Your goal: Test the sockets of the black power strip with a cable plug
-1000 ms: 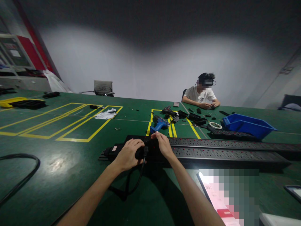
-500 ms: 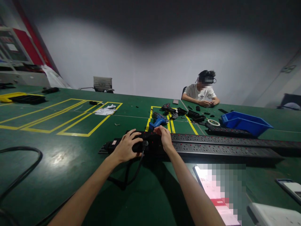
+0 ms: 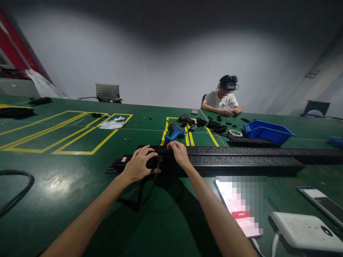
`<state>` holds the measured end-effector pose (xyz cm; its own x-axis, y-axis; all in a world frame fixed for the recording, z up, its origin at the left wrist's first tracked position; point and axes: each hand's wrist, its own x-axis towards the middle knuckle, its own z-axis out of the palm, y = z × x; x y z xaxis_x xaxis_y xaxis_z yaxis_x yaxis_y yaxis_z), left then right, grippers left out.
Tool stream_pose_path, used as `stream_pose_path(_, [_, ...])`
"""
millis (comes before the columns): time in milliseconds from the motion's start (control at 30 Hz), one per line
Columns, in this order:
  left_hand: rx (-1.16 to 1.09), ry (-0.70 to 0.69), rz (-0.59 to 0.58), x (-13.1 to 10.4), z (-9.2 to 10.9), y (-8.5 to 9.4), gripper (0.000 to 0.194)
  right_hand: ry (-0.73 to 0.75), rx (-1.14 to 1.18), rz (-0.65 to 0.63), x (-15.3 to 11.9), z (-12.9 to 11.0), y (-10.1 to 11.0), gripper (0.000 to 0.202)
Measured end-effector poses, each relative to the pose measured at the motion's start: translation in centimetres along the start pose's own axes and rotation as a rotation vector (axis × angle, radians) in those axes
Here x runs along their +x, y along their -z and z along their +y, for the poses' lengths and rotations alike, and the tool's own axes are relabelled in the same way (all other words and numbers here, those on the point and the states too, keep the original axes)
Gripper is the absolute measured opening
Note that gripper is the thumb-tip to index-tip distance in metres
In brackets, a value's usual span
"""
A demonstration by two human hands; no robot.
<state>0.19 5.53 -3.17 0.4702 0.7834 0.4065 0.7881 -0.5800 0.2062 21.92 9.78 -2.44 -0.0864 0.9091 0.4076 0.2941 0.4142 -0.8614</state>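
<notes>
Two long black power strips (image 3: pixel 227 161) with rows of sockets and small red marks lie side by side across the table in front of me. At their left end, my left hand (image 3: pixel 140 162) is wrapped over a black block (image 3: pixel 151 162) that rests on the near strip. A black cable (image 3: pixel 154 184) comes out of this block and loops down to the table. Just right of it, my right hand (image 3: pixel 179 153) is closed in a pinch above the strips; what its fingertips hold, if anything, is hidden. A blue power drill (image 3: pixel 175 133) lies just beyond that hand.
A blue bin (image 3: pixel 268 132), a tape roll (image 3: pixel 235 133) and black parts (image 3: pixel 216 126) lie at the far right. Nearer are a lit phone (image 3: pixel 238 210), a white device (image 3: pixel 305 228) and another phone (image 3: pixel 321 203). A person (image 3: pixel 223 98) sits opposite. White gloves (image 3: pixel 112 123) lie left.
The view has shifted slightly right, so things sit further left. My right hand's fingers have drawn together into a pinch. My left hand stays on the black block.
</notes>
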Motion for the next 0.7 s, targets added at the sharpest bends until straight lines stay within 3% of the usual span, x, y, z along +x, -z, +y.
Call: stream_pose_path(700, [0.013,0.009,-0.012,0.16,-0.5,-0.19,0.059,0.031,-0.107,-0.048,0.28,-0.6,0.25,0.034])
